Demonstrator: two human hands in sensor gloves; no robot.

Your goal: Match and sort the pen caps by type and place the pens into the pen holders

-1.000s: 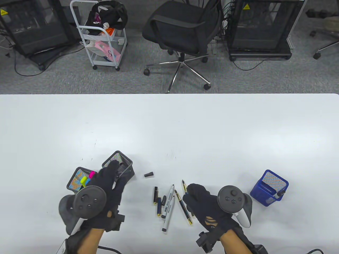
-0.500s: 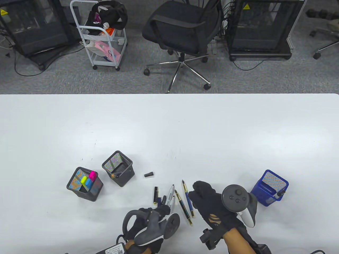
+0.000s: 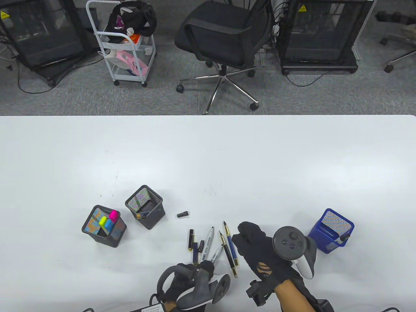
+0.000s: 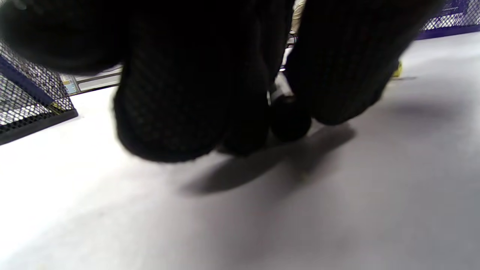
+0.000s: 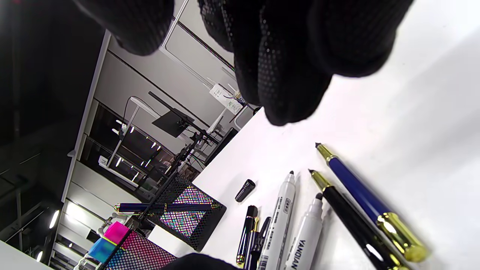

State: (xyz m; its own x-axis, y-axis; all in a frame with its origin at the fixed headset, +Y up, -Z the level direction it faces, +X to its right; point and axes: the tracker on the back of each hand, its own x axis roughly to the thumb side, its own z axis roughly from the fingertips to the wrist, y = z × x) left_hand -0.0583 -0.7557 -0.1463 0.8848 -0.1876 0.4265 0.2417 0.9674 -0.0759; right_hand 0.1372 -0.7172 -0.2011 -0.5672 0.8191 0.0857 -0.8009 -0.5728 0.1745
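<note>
Two uncapped white markers lie near the table's front edge. My left hand (image 3: 208, 265) pinches the rear end of one white marker (image 3: 217, 253), whose dark butt (image 4: 288, 120) shows between my fingertips. The other white marker (image 3: 208, 242) lies beside it. A black fountain pen (image 3: 228, 256) and a blue fountain pen (image 3: 231, 244) lie uncapped just right of them. My right hand (image 3: 247, 232) rests beside the blue pen, holding nothing. Loose caps: a black-and-gold cap (image 3: 190, 240), a blue cap (image 3: 195, 254), a black marker cap (image 3: 201, 246) and a small black cap (image 3: 183, 214).
A black mesh holder (image 3: 94, 234) with highlighters and a second black mesh holder (image 3: 156, 216) with one pen stand at the left. A blue mesh holder (image 3: 317, 239) with a marker stands at the right. An office chair and a cart stand beyond the table.
My left hand left the black holder and came down to the pens. It took hold of one white marker, which swung its tip to the right. The right hand barely moved.
</note>
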